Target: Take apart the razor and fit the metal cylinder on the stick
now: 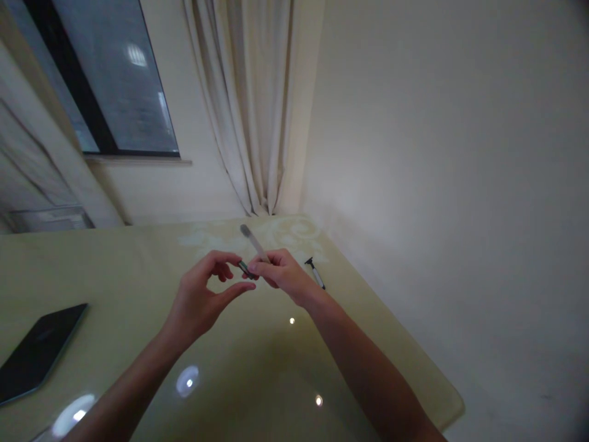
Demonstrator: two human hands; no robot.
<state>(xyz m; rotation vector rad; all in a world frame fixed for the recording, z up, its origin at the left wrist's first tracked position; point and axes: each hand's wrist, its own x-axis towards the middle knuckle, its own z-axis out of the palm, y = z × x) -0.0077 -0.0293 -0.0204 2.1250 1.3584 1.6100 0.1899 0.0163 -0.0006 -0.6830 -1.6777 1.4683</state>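
Observation:
My left hand (202, 298) has its index fingertip and thumb at the two ends of a small dark oblong piece (245, 268) that looks like a razor head. My right hand (288, 276) grips the pale handle of a brush (254, 240) with a grey bristled head pointing up and left. Its thumb and fingertips also meet the dark piece, and the handle's lower end is hidden in the hand. Just right of that hand, a razor (315, 272) with a black head and a light-and-dark handle lies on the table.
The glossy yellowish table (221, 356) reflects several lights. A dark tablet (41, 347) lies at the left. A pale wall (437, 184) borders the table's right edge; a curtain (257, 110) and a window (115, 73) stand behind it.

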